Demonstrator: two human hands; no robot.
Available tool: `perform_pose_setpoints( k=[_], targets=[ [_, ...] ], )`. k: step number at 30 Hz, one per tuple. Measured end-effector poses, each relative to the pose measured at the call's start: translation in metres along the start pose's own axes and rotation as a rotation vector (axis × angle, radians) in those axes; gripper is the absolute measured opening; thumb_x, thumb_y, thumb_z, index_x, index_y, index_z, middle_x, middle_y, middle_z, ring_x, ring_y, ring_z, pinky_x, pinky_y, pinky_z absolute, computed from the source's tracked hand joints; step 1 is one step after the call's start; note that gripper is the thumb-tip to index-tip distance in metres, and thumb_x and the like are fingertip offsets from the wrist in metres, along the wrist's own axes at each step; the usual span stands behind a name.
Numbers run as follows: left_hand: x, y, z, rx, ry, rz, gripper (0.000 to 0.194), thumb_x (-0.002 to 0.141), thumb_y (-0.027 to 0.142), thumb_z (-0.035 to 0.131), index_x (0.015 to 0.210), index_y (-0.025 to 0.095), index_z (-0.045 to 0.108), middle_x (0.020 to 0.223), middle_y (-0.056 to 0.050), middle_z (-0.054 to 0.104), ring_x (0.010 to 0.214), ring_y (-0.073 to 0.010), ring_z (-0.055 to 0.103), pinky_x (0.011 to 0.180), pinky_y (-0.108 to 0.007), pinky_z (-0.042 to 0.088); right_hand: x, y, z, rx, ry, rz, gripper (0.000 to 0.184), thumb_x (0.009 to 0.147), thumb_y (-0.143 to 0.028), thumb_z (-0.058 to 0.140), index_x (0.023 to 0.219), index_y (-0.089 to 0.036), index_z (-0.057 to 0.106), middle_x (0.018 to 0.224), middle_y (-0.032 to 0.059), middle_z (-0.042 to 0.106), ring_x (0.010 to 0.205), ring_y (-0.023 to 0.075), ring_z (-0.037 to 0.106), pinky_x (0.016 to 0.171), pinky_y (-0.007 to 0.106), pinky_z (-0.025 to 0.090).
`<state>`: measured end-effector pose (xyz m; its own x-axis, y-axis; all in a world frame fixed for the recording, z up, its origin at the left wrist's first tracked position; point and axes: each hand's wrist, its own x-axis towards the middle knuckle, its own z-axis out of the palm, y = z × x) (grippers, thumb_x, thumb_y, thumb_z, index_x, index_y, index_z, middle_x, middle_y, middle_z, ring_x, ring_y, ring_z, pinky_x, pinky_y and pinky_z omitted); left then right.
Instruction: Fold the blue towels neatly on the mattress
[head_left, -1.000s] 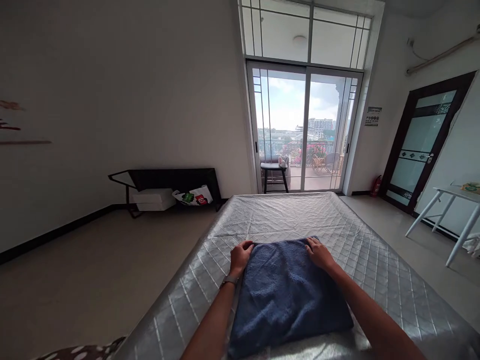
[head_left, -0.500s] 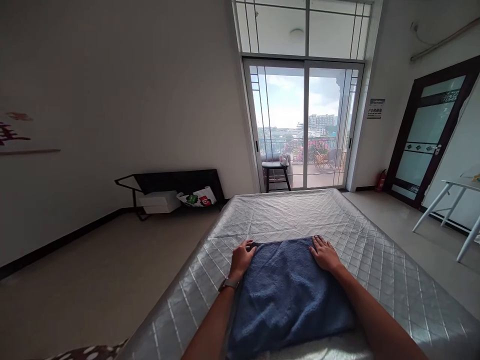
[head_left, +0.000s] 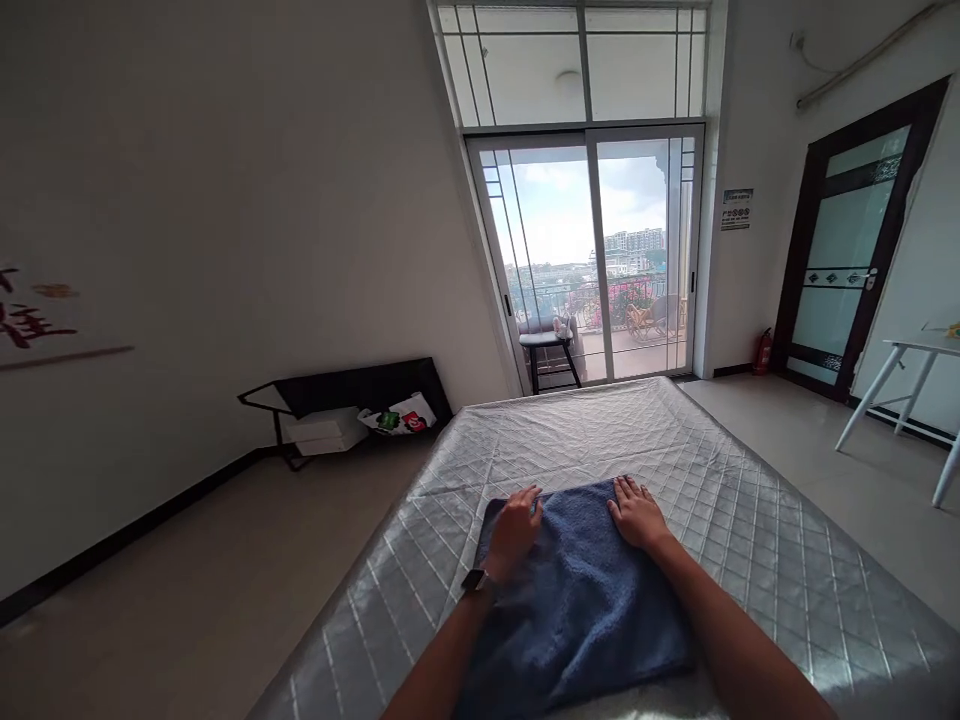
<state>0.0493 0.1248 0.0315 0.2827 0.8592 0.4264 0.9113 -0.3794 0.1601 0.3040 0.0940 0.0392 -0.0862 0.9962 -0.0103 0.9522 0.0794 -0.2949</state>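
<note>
Two bare hands, one blue cloth point(head_left: 581, 580), and all the action is on the near part of the silver bed point(head_left: 757, 560)! The right hand point(head_left: 638, 513) is down on the cloth's far right corner, palm low, fingers stretched and a little spread, gripping nothing. Over on the left, the left hand point(head_left: 514, 530) sits above the cloth's far left part, just in from the corner, fingers loosely bent, no fabric visibly pinched; whether those fingertips touch the pile, this angle won't tell. A watch point(head_left: 475, 580) rides that wrist.

The step in hand looks like smoothing: the far edge runs fairly straight between the hands, and that end seems well in order. The near half is another story, with soft ripples slanting across it, and the near left corner is hidden behind the left forearm.

So what does the next move call for? Light, level pressure, surely: the right palm as anchor, the left fingers straightened and swept outward, so the creases flatten without the far edge being dragged askew. Then the near ripples ask for the same care. Push too hard, and this slick-looking bed could let the whole cloth slide. Far off, the stool point(head_left: 547, 342) stands well apart from it all.
</note>
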Motion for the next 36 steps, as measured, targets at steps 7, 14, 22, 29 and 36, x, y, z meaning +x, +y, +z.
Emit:
perform_pose_setpoints(
  k=[7,14,22,29,36],
  targets=[
    [0.027,0.115,0.046,0.104,-0.286,0.295,0.05,0.106,0.033,0.03,0.15,0.019,0.047,0.155,-0.013,0.049,0.146,-0.0284,0.042,0.121,-0.049,0.033,-0.001,0.004,0.003,-0.027,0.009,-0.038,0.06,0.101,-0.027,0.028,0.16,-0.014,0.031,0.166,0.0102,0.028,0.156,0.0207,0.016,0.124,0.042,0.017],
    [0.007,0.054,0.044,0.138,-0.27,0.082,0.053,0.107,0.041,0.024,0.153,0.025,0.044,0.158,-0.01,0.045,0.148,-0.0297,0.037,0.121,-0.053,0.031,-0.001,-0.001,-0.002,0.0,0.0,0.021,0.06,0.105,-0.036,0.025,0.16,-0.013,0.028,0.166,0.0112,0.027,0.156,0.0198,0.016,0.125,0.041,0.014],
    [-0.031,-0.065,0.011,0.146,-0.161,-0.056,0.049,0.104,0.03,0.029,0.144,0.025,0.056,0.151,-0.009,0.055,0.145,-0.0254,0.042,0.12,-0.049,0.032,-0.002,-0.001,-0.003,-0.019,-0.008,0.021,0.062,0.104,-0.036,0.023,0.16,-0.009,0.026,0.166,0.011,0.025,0.156,0.0183,0.015,0.125,0.041,0.013],
    [-0.024,-0.073,0.024,0.067,-0.135,-0.166,0.053,0.104,0.04,0.033,0.146,0.016,0.052,0.155,-0.017,0.048,0.147,-0.0289,0.04,0.12,-0.048,0.032,-0.001,0.002,-0.002,-0.052,0.004,0.005,0.061,0.105,-0.038,0.022,0.16,-0.013,0.028,0.166,0.0103,0.026,0.156,0.0197,0.017,0.124,0.041,0.015],
    [-0.022,-0.072,0.02,0.078,-0.225,-0.172,0.056,0.104,0.042,0.035,0.15,0.014,0.047,0.159,-0.021,0.04,0.149,-0.0317,0.036,0.12,-0.053,0.03,-0.002,0.002,-0.005,-0.057,-0.003,-0.004,0.061,0.105,-0.036,0.023,0.16,-0.01,0.028,0.166,0.0121,0.026,0.156,0.0201,0.018,0.124,0.041,0.016]
  ],
)
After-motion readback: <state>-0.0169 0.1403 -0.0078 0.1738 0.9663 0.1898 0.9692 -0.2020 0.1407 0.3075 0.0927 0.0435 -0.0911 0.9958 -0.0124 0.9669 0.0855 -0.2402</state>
